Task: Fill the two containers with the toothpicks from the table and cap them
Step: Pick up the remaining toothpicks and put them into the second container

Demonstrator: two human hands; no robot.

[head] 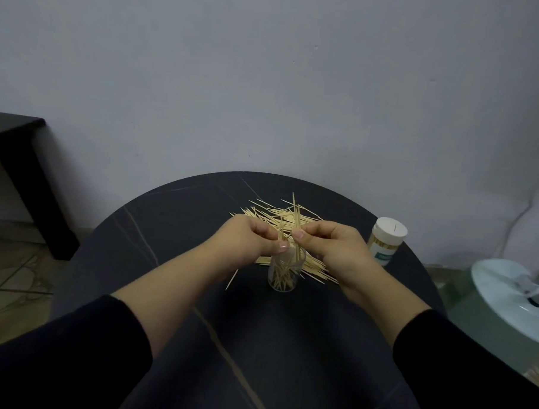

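I am counting two containers: one clear open container (285, 277) sitting just below the left hand (251, 237) and right hand (334, 247), one capped container (383, 248) standing right of the right hand. I am seeing one white cap (390, 229), one bench (175, 218), and toothpicks (274, 212) lying beyond both hands, too many for counting.

So the open container (285, 274) sat on the table (168, 231) right in front of me, with the loose pile (263, 211) spread behind it and off to its right. My left hand (251, 237) and right hand (331, 247) met just above it, pinching a bunch (296, 216). The capped container (385, 240) stood further right, near the table's edge.
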